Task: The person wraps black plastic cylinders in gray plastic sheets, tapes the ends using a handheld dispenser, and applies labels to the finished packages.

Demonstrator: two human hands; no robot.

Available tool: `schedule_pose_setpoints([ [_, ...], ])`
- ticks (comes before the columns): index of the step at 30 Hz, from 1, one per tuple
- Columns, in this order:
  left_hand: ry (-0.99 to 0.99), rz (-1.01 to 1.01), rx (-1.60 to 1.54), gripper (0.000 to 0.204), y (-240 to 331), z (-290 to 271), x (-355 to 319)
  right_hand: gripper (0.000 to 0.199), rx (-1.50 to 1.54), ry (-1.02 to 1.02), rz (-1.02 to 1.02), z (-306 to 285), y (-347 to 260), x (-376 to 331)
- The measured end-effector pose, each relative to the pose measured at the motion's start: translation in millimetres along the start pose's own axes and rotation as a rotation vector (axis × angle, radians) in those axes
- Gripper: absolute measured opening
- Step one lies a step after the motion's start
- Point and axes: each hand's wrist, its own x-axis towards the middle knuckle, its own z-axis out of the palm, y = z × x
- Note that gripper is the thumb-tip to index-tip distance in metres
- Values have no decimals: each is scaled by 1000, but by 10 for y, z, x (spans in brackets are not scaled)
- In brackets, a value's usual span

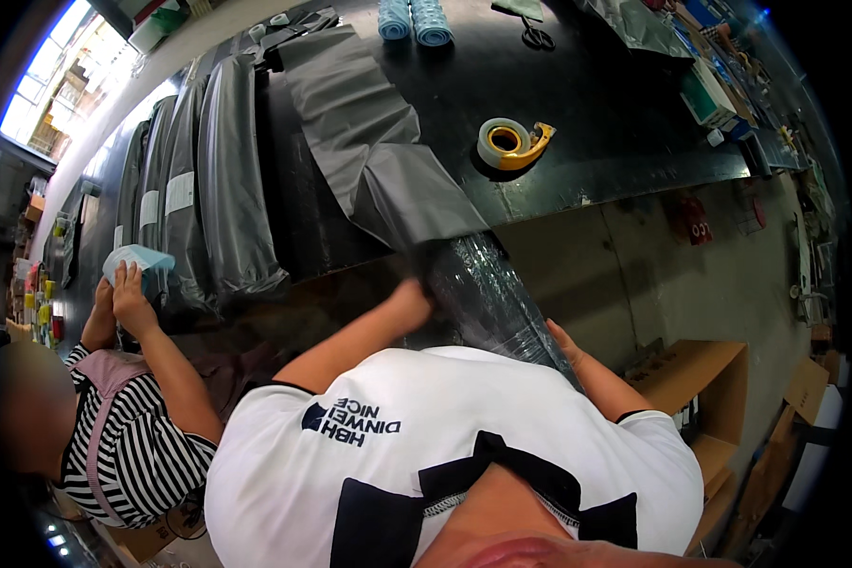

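My left hand [412, 298] grips the left side of a clear plastic bag [488, 293] that I hold against the near edge of the black table [577, 142]; the fingers are curled onto the film, though blur hides how tightly. My right hand [563, 343] lies along the bag's right side, palm against it with the fingers stretched out; I cannot tell whether it is clamping the bag or just pressing it. The bag hangs down from the table edge toward my chest, just below a flat grey mailer bag [379, 151] that lies slanting across the tabletop. To the right and farther off sits a yellow tape dispenser [513, 144]. On the left, a row of filled grey mailer packages [213, 189] lies side by side. At the far left, another person's hands [123, 298] hold a light blue packet [140, 260] beside those packages. Scissors [538, 38] lie at the far edge.
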Motion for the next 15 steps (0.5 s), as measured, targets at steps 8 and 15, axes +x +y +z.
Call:
schedule_pose_setpoints([
  [8,-77,-41,444,25,699,156,-336,56,-195,-16,-106,75,-393,559],
  [15,228,174,42,26,1566,-1254,1024,67,-403,-55,-400,1398,-1666,2374],
])
